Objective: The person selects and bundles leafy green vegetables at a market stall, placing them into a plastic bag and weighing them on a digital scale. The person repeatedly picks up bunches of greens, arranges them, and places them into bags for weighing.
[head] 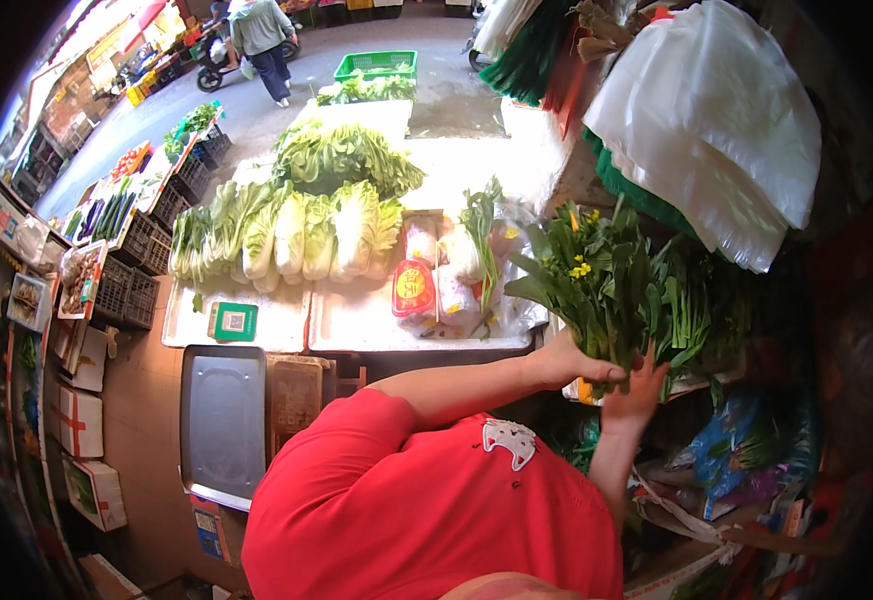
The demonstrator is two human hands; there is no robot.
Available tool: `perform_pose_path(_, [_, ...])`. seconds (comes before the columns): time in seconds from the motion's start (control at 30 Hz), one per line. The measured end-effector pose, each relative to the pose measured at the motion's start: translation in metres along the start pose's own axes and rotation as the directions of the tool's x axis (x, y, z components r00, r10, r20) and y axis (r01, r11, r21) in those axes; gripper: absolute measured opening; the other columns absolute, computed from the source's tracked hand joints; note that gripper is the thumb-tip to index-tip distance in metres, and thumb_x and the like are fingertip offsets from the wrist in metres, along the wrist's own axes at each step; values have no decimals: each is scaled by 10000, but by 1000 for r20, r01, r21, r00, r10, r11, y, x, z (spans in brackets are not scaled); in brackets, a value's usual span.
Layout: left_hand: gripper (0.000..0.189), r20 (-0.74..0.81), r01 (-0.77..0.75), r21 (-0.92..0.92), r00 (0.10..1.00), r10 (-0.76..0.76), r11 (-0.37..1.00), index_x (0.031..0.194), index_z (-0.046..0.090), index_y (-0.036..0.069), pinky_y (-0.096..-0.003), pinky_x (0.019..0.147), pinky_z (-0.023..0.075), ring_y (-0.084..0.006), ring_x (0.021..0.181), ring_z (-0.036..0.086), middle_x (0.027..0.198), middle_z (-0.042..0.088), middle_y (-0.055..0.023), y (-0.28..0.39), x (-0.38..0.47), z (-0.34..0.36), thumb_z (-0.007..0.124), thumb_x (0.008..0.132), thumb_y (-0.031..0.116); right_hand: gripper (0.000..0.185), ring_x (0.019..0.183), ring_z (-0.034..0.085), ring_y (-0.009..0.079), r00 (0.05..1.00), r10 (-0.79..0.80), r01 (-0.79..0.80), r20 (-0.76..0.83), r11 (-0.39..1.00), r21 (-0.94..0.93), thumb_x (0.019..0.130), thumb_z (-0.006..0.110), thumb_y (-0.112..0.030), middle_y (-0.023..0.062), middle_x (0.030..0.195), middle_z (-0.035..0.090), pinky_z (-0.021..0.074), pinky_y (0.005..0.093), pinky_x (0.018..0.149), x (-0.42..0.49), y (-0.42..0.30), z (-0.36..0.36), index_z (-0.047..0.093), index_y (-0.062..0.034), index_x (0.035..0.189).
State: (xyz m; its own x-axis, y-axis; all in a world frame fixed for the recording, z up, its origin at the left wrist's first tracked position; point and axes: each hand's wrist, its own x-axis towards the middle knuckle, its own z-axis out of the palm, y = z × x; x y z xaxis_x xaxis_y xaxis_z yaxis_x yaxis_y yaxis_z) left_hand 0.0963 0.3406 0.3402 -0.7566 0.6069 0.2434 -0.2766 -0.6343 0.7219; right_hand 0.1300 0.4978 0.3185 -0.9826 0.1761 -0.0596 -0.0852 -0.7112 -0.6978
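Note:
A bunch of leafy greens with yellow flowers (594, 277) is upright at the right of the view. My left hand (575, 360) is closed round the lower stems, thumb across them. Just right of it, my right hand (637, 386) is raised against the stem ends, fingers up and partly behind the stems; whether it grips them cannot be seen. More green stems (685, 300) lie right beside the bunch. Napa cabbages (316, 232) stand in a row on the white stall top, left of several wrapped packages (436, 277).
White plastic bags (714, 127) hang at the upper right, above the greens. A metal tray (223, 420) and a brown crate (295, 394) sit before the stall's front edge. Black crates (125, 292) line the left. A person (259, 37) is on the road beyond.

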Motion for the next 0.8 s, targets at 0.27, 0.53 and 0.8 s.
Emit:
perform_pose_path(0.27, [357, -173, -47, 342, 979, 112, 939, 971, 610, 38, -287, 829, 435, -139, 913, 539, 963, 612, -46, -49, -5, 12, 752, 663, 150, 449, 1167, 418, 230, 957, 54, -162, 285, 915, 370, 909, 345, -324, 72, 1277, 449, 332, 363, 984, -6, 53, -51, 396, -59, 1268])
perform_pose_path(0.53, [305, -214, -205, 604, 889, 405, 770, 955, 587, 16, -258, 699, 478, -147, 755, 583, 794, 610, -41, -54, 0, 13, 726, 701, 110, 369, 996, 536, 206, 922, 155, -298, 354, 868, 396, 906, 382, -317, 70, 1092, 574, 422, 327, 873, 2, 44, -56, 539, -50, 1106])
perform_pose_path(0.8, [262, -384, 204, -1, 904, -189, 979, 902, 573, 48, -208, 442, 410, -114, 580, 566, 728, 602, -21, -55, 9, -23, 727, 715, 146, 170, 848, 521, 136, 849, -528, 329, -33, 575, -749, 826, 580, -61, 35, 986, 555, 422, 261, 764, -20, 22, -15, 559, 1, 982])
